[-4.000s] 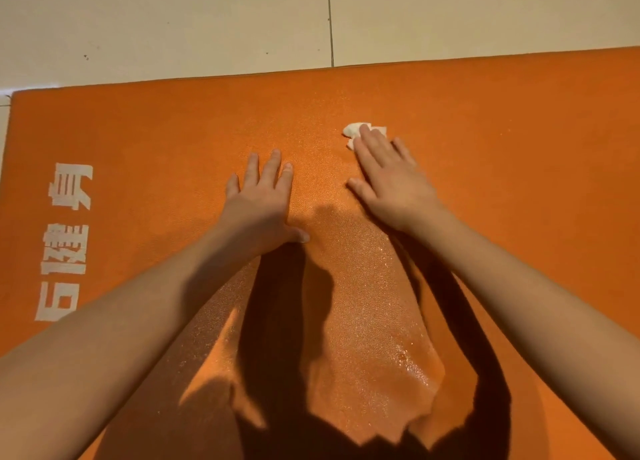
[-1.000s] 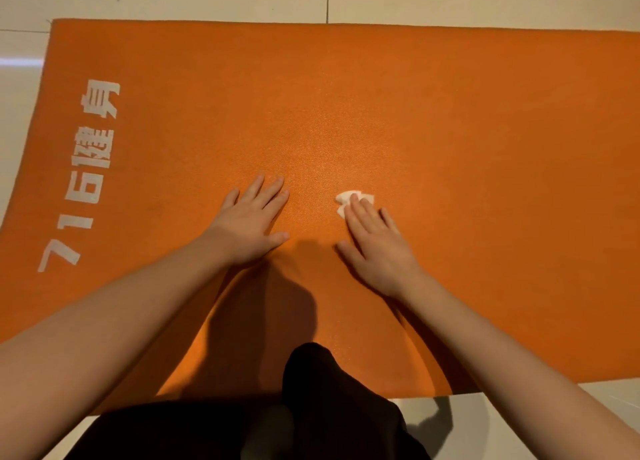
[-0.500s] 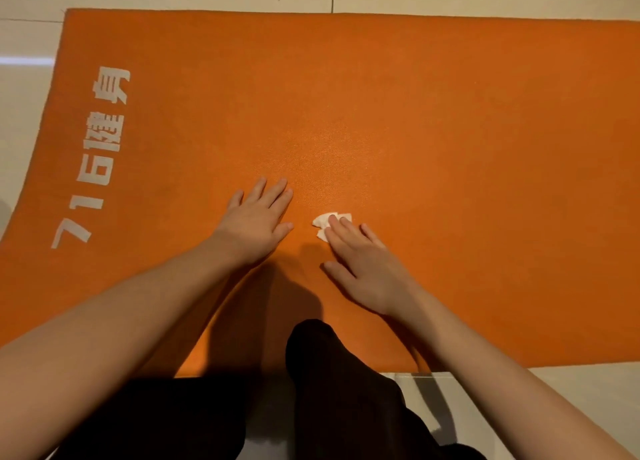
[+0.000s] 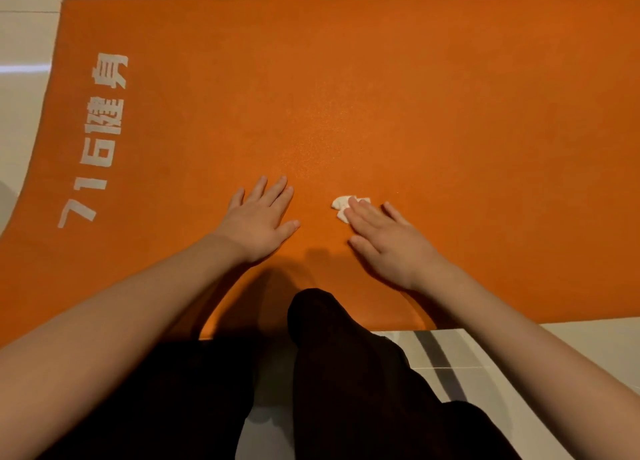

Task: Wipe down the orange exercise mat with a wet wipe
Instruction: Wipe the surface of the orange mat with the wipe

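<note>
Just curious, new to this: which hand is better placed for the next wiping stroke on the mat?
Probably the right hand: its fingers press the wet wipe onto the orange mat. The left hand lies flat on it, holding nothing.

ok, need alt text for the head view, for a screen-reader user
A person's right hand presses a small white wet wipe onto an orange exercise mat with straight fingers, while the left hand rests flat on the mat beside it. White lettering runs along the mat's left end; pale floor tiles surround it.
</note>
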### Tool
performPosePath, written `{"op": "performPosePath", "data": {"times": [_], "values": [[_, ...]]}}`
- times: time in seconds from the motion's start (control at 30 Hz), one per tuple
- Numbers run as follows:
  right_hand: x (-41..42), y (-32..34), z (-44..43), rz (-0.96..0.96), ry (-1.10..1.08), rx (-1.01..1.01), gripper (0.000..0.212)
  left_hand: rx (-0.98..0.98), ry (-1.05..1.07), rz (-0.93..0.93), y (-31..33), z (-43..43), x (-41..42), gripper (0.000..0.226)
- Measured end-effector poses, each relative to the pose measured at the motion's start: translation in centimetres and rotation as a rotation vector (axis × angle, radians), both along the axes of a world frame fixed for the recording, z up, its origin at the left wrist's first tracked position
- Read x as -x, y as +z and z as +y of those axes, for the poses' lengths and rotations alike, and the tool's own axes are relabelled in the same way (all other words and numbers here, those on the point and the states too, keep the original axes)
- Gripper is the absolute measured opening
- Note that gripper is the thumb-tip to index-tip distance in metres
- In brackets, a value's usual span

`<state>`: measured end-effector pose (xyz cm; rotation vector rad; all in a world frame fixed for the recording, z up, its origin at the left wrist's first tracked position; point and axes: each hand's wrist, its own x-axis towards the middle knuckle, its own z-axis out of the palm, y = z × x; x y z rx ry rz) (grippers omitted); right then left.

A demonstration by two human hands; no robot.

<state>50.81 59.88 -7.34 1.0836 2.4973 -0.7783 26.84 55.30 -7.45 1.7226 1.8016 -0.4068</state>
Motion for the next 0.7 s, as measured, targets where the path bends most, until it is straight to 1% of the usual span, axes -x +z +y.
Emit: {"op": "performPosePath", "data": {"times": [0.07, 0.13, 0.3, 0.4, 0.5, 0.6, 0.7], "values": [[0.5, -0.5, 0.8, -0.049, -0.067, -0.035, 0.058, 0.005, 0.002, -0.015, 0.2, -0.5, -0.1, 0.066], [1.3, -0.6, 0.3, -0.026, -0.116, -0.024, 0.059, 0.005, -0.001, -0.018, 0.5, -1.2, -0.3, 0.065], [-0.8, 1.8, -4.7, 0.180, 0.013, 0.092, 0.068, -0.012, -0.007, -0.022, 0.5, -2.3, -0.5, 0.064], [-2.1, 1.8, -4.3, 0.120, 0.002, 0.074, 0.066, -0.019, -0.009, -0.030, 0.4, -2.7, -0.5, 0.062], [-0.6, 1.4, -3.6, 0.077, -0.054, 0.026, 0.066, -0.038, -0.006, -0.035, 0.4, -3.0, -0.5, 0.062], [-0.3, 2.1, -5.8, 0.180, -0.012, 0.108, 0.058, -0.057, -0.004, -0.024, 0.5, -3.3, -0.6, 0.062], [-2.7, 2.9, -7.3, 0.254, 0.045, 0.146, 0.061, -0.072, 0.000, -0.022, 0.4, -3.7, -0.6, 0.061]]}}
